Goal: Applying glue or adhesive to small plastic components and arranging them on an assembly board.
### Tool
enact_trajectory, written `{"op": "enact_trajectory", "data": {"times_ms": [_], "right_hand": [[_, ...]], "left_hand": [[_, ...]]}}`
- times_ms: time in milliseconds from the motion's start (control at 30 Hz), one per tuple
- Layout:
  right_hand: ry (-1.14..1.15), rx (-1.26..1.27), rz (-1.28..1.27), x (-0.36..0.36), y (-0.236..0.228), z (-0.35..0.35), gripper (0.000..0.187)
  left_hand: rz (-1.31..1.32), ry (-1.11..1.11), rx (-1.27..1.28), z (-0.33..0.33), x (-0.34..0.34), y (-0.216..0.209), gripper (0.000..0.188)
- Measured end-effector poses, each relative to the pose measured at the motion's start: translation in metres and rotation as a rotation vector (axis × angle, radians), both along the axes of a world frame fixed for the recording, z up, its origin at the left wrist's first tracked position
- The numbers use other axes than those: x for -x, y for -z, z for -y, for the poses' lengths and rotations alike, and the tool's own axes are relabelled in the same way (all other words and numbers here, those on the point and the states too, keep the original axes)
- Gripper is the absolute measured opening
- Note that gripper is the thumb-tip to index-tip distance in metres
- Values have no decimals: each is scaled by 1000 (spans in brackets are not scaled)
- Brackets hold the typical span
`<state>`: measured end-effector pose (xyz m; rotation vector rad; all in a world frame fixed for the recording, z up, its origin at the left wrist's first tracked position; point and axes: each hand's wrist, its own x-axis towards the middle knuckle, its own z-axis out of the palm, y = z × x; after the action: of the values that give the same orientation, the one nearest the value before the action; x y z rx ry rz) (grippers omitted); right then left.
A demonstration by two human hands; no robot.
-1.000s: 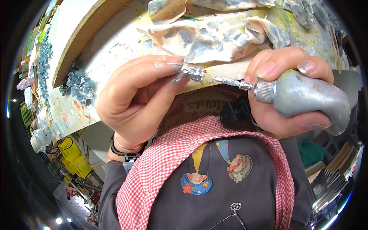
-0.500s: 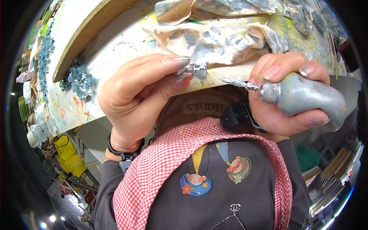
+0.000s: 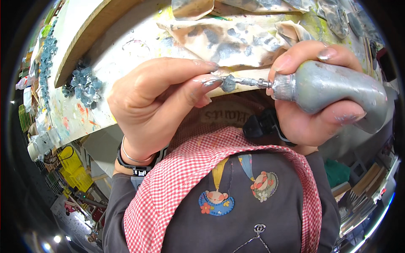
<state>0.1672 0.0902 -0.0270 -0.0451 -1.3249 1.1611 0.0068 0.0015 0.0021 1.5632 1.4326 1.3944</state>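
My left hand (image 3: 156, 92) pinches a small grey-blue piece (image 3: 228, 83) between thumb and forefinger; most of it is behind the fingertips, and its kind is unclear. My right hand (image 3: 312, 80) is wrapped round a squeeze bottle (image 3: 337, 86) coated in grey paint, lying nearly level with its tip to the left. The bottle's thin, paint-crusted nozzle (image 3: 249, 81) meets the small piece just beyond my left fingertips. Silvery grey paint covers the nails of both hands.
A paint-stained cloth (image 3: 228, 42) lies across the table (image 3: 122, 55). Beside a curved wooden strip (image 3: 86, 36) sits a heap of small grey-blue pieces (image 3: 84, 86), with more in a row (image 3: 47, 63) at the far left. A yellow crate (image 3: 78, 170) stands below the table edge.
The bottle has moved left and slightly up, bringing its nozzle from apart to against the piece. My left fingers have turned the piece and now cover more of it.
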Motion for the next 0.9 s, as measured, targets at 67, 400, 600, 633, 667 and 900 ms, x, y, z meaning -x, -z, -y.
{"op": "enact_trajectory", "data": {"times_ms": [67, 400, 600, 633, 667, 900], "right_hand": [[15, -6, 2, 2, 0, 1, 57], [86, -79, 50, 0, 2, -6, 57], [116, -157, 111, 1, 3, -4, 54], [208, -64, -25, 8, 2, 2, 53], [298, 29, -161, 13, 2, 6, 52], [38, -97, 54, -8, 1, -1, 56]], "left_hand": [[7, 1, 3, 0, 0, 0, 10], [-31, 3, -15, 1, 1, 1, 10], [-45, 9, -13, 0, 1, 1, 11], [-49, 6, -24, 0, 1, 1, 12], [-50, 9, -23, 0, 1, 2, 12], [-185, 47, -118, 3, 7, 5, 14]]}}
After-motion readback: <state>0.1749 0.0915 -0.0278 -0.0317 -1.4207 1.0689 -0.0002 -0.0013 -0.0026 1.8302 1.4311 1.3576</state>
